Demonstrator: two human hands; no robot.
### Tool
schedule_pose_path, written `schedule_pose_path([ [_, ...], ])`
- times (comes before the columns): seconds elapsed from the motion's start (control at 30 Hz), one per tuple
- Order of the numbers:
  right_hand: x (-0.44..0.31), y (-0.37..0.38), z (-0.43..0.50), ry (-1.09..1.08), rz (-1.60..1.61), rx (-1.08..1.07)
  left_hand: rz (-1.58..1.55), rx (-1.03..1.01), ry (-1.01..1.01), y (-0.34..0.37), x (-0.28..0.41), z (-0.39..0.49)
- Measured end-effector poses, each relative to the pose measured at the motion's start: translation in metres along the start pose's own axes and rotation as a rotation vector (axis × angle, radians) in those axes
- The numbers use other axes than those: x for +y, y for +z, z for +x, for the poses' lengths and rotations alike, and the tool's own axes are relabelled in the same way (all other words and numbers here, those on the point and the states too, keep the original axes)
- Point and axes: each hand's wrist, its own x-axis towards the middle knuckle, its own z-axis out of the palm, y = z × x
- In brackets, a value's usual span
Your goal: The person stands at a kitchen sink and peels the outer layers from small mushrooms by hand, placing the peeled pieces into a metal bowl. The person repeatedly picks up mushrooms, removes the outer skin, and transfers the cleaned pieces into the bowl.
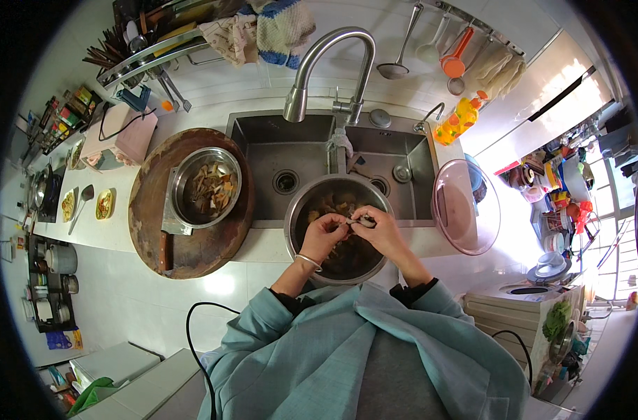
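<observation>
Both of my hands meet over a large steel pot point(292, 231) at the sink's front edge. Dark liquid and brownish pieces, seemingly mushrooms, lie inside it. Between the fingertips of my left hand point(324, 234) and my right hand point(377, 231) is a small greyish piece of food point(362, 221), pinched from both sides. Its exact kind is partly hidden by the fingers. To the left, a steel bowl point(178, 209) of cut mushroom pieces point(212, 187) rests on a cleaver point(172, 226), which lies on a round wooden chopping board point(151, 220).
Behind the pot is a double-basin steel sink point(256, 157) under a tall arched faucet point(340, 34). A pinkish transparent bowl point(455, 210) overhangs the counter at right, near an orange-capped yellow bottle point(459, 121). Two small dishes point(104, 203) and a dark spatula point(87, 195) lie far left.
</observation>
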Motion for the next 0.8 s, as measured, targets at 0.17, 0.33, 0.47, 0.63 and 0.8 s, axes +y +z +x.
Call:
schedule_pose_path([
  [0.17, -0.009, 0.003, -0.005, -0.008, -0.048, -0.027, 0.505, 0.083, 0.240, 0.001, 0.005, -0.004],
  [0.33, -0.013, 0.005, -0.007, -0.071, -0.079, -0.037, 0.662, 0.131, 0.316, 0.005, 0.013, -0.010],
  [0.47, -0.009, 0.007, -0.005, 0.056, 0.058, -0.100, 0.810, 0.106, 0.371, 0.003, 0.011, -0.011],
  [0.63, -0.014, -0.004, -0.007, 0.312, 0.551, -0.138, 0.454, 0.145, 0.109, -0.015, 0.000, -0.003],
  [0.8, -0.027, -0.010, -0.003, 0.053, 0.065, -0.176, -0.473, 0.019, -0.330, -0.017, -0.001, -0.004],
])
